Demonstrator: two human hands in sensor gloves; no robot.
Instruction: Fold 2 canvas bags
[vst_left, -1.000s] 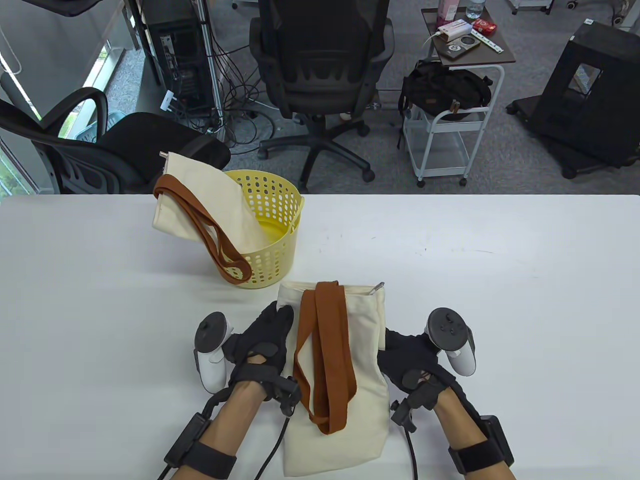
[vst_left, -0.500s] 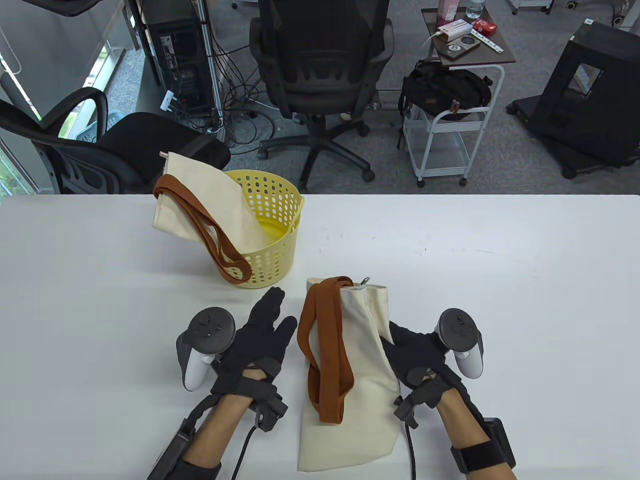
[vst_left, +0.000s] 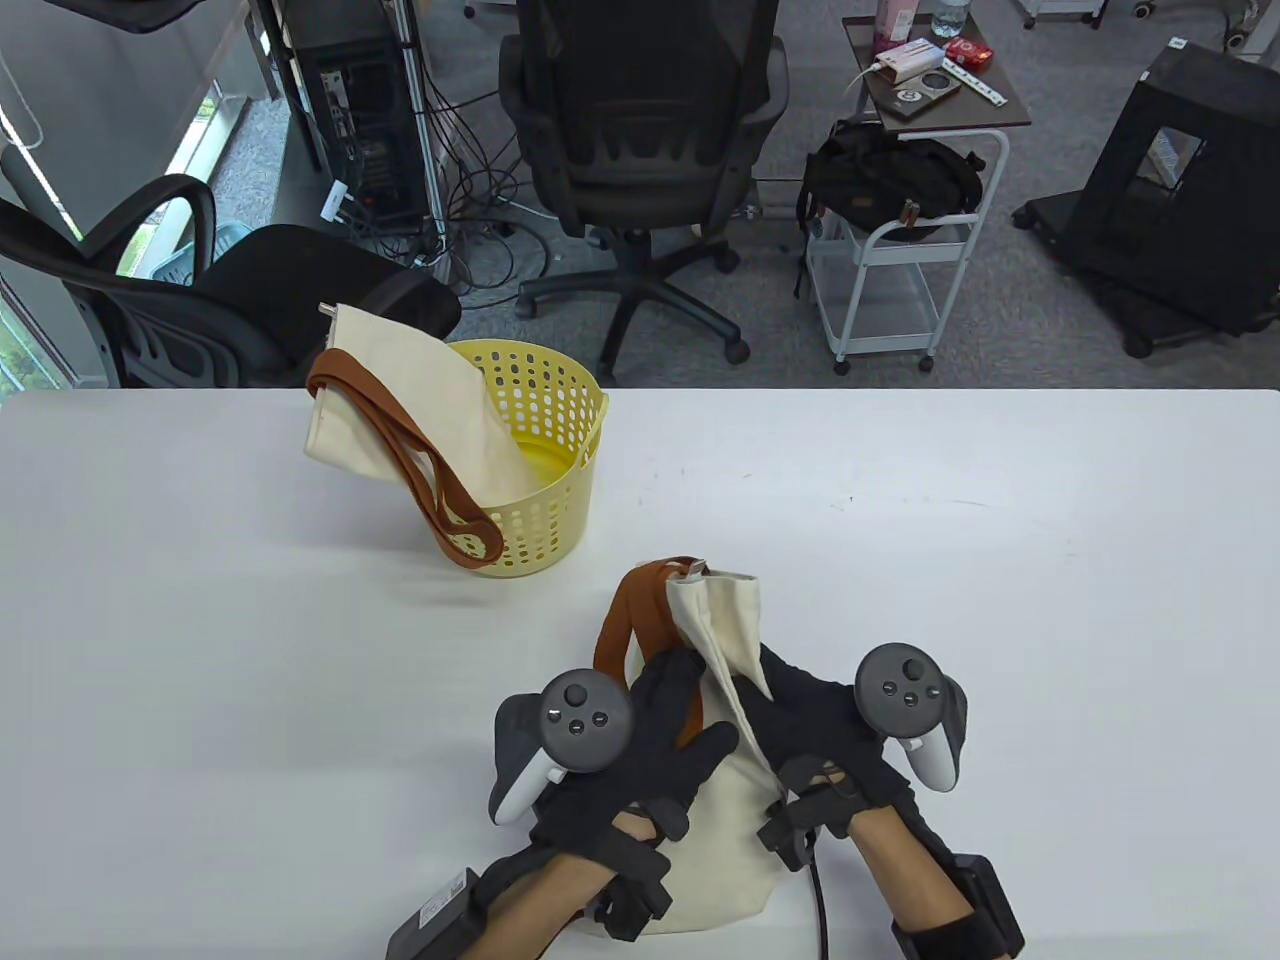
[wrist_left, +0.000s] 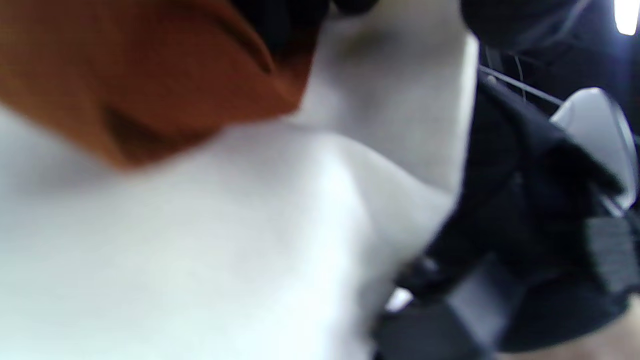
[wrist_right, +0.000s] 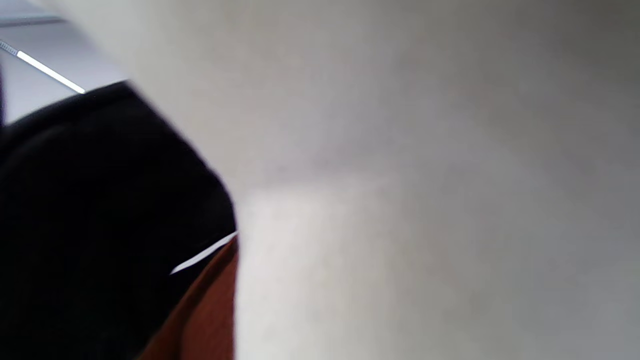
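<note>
A cream canvas bag (vst_left: 728, 815) with brown straps (vst_left: 628, 620) lies at the table's front centre. My right hand (vst_left: 795, 700) grips its right edge and holds that side lifted as a flap (vst_left: 720, 620) tilting left over the bag. My left hand (vst_left: 685, 725) lies flat with spread fingers on the bag and its straps. The left wrist view shows blurred cream canvas (wrist_left: 200, 250) and strap (wrist_left: 125, 90). The right wrist view is filled with canvas (wrist_right: 400, 200). A second cream bag (vst_left: 400, 410) with brown straps hangs over a yellow basket (vst_left: 565, 400).
The yellow perforated basket stands on the white table (vst_left: 1000, 560) left of centre, behind my hands. Beyond the far table edge are office chairs (vst_left: 640, 150) and a white cart (vst_left: 900, 270).
My left hand has moved right from the bare table onto the bag and straps. My right hand has lifted the bag's right side further up and over toward the left.
</note>
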